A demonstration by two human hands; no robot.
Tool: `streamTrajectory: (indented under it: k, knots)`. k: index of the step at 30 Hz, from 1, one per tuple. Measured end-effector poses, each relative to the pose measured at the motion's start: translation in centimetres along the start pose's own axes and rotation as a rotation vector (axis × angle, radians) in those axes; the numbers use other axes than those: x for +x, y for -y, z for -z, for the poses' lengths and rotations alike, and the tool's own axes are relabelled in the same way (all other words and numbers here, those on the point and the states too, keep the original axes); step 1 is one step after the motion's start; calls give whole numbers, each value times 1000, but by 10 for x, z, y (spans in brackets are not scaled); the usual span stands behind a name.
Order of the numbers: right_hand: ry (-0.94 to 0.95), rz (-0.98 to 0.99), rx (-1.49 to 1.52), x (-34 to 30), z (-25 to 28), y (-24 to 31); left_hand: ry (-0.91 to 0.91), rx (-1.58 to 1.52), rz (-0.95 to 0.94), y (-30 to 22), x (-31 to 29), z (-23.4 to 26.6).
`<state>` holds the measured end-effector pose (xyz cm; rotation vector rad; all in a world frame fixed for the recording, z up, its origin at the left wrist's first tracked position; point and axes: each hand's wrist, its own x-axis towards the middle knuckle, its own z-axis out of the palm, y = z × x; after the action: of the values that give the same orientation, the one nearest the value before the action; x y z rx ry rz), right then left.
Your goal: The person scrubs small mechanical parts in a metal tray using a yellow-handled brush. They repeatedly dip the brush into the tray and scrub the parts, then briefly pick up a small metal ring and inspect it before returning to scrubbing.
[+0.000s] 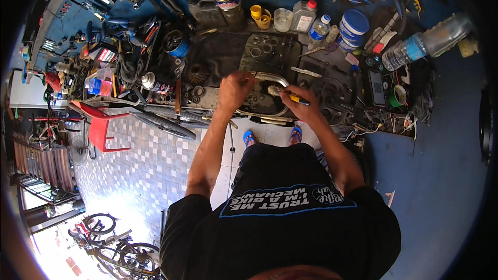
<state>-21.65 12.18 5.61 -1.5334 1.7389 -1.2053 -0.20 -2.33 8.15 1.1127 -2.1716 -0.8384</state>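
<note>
My right hand [303, 105] grips a brush [299, 99] by its yellow and black handle. The pale bristles hang over a metal tray [280, 79] with a rounded silver rim and dark, wet-looking contents. At the tray's left side is my left hand [235, 92], its fingers pinched together near the rim. Whatever lies between those fingers is too small or hidden to name. A toothed, dark sprocket cluster [197, 73] rests on the bench to the left of that hand. Several metal rings [256, 52] lie on a dark mat beyond the tray.
Along the back stand a grey bottle with a red cap [304, 16], a water bottle [319, 28] and blue-and-white tubs [354, 27]. A spray can [155, 83] lies at the left. To the right are a phone [377, 88] and chainrings [332, 96]. A red chair [106, 128] stands behind left.
</note>
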Motion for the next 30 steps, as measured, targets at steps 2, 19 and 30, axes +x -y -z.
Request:
streamTrajectory:
  k: [2,19,30]
  knots:
    - [-28,-9,49,-10,4,3,-64,82,-125,-37,8,19]
    - [-23,-94,51,-46,2,11,17,139,317,96,100,-52]
    - [-19,-42,35,-37,-3,2,106,322,421,97,98,-43]
